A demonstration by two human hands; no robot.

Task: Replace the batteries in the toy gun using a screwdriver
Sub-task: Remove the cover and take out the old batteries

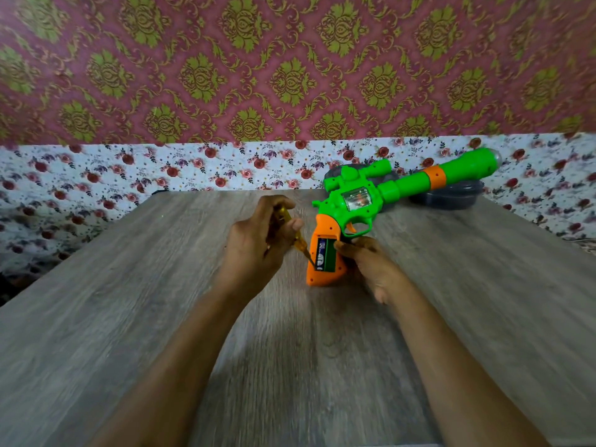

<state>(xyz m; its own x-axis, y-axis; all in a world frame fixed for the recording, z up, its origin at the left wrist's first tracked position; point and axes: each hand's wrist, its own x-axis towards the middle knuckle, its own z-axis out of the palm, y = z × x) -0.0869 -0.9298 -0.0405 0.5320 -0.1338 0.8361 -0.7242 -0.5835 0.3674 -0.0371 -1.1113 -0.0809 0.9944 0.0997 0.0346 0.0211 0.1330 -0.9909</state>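
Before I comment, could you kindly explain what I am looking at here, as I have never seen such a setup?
There is no machine: a person wears a camera on the head, so this one picture looks forward and down at their own bare hands. On the wooden table sits a green and orange toy gun, with a dark round container by its barrel. The left hand grips a yellow screwdriver, its tip at the open battery slot in the orange handle, where batteries show. The right hand holds that handle.
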